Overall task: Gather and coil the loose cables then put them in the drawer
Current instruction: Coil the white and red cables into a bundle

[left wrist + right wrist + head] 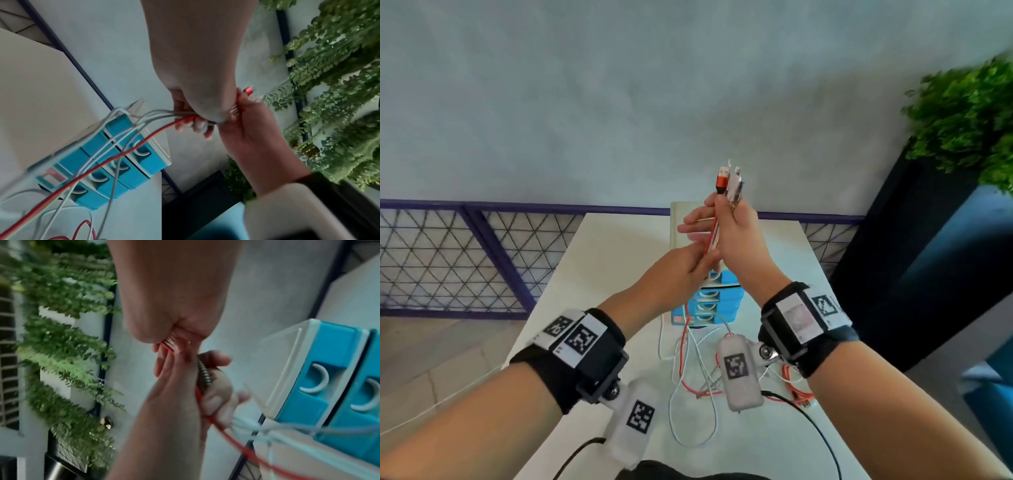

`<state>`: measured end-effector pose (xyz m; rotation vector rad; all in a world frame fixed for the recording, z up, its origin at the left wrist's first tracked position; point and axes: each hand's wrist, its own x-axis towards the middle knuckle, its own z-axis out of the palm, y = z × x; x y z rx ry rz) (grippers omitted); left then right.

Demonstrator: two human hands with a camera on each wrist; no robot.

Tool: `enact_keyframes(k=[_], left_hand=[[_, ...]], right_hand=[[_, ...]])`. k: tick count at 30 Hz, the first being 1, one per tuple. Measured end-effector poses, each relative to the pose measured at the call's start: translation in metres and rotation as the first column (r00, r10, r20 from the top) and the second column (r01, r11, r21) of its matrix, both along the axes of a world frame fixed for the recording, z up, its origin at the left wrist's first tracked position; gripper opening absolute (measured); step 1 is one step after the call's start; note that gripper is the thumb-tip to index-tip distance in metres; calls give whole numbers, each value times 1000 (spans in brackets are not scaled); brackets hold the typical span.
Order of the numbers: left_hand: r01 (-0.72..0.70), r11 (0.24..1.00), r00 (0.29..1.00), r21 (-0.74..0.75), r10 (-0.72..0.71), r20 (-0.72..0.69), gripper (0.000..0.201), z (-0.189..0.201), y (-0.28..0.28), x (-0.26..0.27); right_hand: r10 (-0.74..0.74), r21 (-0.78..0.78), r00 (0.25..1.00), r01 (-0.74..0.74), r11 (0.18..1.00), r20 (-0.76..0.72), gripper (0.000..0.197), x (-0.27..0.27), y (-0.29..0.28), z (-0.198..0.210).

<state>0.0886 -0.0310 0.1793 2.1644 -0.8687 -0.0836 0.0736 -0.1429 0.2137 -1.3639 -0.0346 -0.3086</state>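
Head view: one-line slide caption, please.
Right hand grips bundled cable ends upright; left hand pinches the strands below.

I am looking down at a white table (613, 260) standing against a railing. A small drawer unit (714, 305) with blue drawer fronts is sitting on it toward the far edge, about midway across. In front of the unit, toward the near edge, loose cables (688, 404) are lying in a tangle: white loops and a red one are trailing across the middle, and an orange coil (796, 383) is lying nearer the right edge. A black cable (815, 431) is running off the near edge.
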Motion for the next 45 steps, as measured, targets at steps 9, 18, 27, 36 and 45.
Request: enact_keyframes(k=[9,18,27,36,45], left_hand=[[57,964,910,-261,-158,-383,41,1,0,-15],[116,987,808,-110,-158,-568,45,-2,21,-15],[-62,970,676,-235,-133,-725,41,-29,50,-3],[-154,964,846,-217,15,-534,29,-12,36,2],[24,996,820,-87,-70,-569,28,3,37,-2]], right_hand=[[289,318,957,-269,909,-18,23,0,-2,0],[210,430,977,-171,886,-45,26,-3,-14,-7],[107,409,990,-59,911,-95,27,-6,-50,1],[269,-26,915,-290,957,-300,23,-22,-35,-27],[353,-26,882,-379,925,-313,30,-31,-39,-32]])
